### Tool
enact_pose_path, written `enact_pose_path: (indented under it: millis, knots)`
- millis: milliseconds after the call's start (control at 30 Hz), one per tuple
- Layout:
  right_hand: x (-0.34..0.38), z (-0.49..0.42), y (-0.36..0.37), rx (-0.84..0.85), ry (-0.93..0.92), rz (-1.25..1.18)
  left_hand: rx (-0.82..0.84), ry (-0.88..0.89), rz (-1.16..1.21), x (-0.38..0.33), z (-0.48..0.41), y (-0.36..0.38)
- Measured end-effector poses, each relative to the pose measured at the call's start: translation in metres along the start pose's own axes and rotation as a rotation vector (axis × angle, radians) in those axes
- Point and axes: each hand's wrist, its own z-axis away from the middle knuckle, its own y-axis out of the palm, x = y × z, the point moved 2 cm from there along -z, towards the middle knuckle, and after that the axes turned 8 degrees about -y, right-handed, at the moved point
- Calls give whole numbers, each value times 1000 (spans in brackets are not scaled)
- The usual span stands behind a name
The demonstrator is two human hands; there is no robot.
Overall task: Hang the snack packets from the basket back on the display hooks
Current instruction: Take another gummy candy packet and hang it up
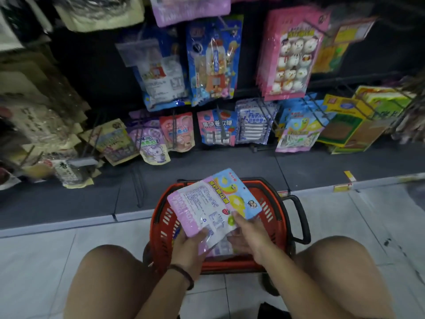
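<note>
The person crouches on the pale tiled floor over a red plastic shopping basket that stands between the knees. They are at the pick-up-and-sort stage: packets are lifted clear of the basket, but none is at a hook yet. The left hand has its fingers curled under the near corner of a flat white-backed packet with a pink band, thumb on top. The right hand pinches the near edge of a glossy light-blue packet printed with yellow fruit, which overlaps the first. Both are held just above the basket, and more pale packets seem to lie inside beneath them. The pair sits diagonally, the long axis running from the pink band at lower left up to the right. The blue packet's top edge, with what looks like its hang hole, points up-right towards the shelving. Matching blue-and-pink packets hang on the lower row to the right, on a dark wire hook. The next move, I reckon, calls for separating one packet, turning it upright and face out, and reaching forward-right to thread its hole over that hook.
</note>
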Motion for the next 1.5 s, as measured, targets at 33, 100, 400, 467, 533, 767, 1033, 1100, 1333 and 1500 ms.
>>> enact_pose_path:
  millis: [33, 100, 400, 467, 533, 767, 1033, 1100, 1333, 1500]
  knots:
    - [2, 8, -1, -22, -53, -82, 57, 9, 27, -1, 10, 0]
    - [3, 25, -2, 3, -128, -250, 173, 37, 48, -2, 26, 0]
    - [32, 70, -7, 56, -361, -364, 151, 189, -86, -3, 65, -8]
    - [37, 73, -14, 48, -397, -304, -11, 377, -123, -13, 60, -19]
    - [37, 74, -15, 27, -407, -260, -267, 607, -245, -22, 59, -28]
    - [30, 90, 9, -70, -614, -49, -121, 850, -713, -5, 82, -8]
    - [25, 111, 30, 212, -792, 260, 15, 655, -484, 3, 75, -5]
    - [33, 107, 22, 44, -827, 223, -61, 585, -375, -3, 74, -6]
    - [82, 78, -18, -127, -585, 1, 79, 314, -250, -20, 75, 4]
    - [103, 82, -18, -76, -655, -132, 84, 505, -433, -64, 93, 32]
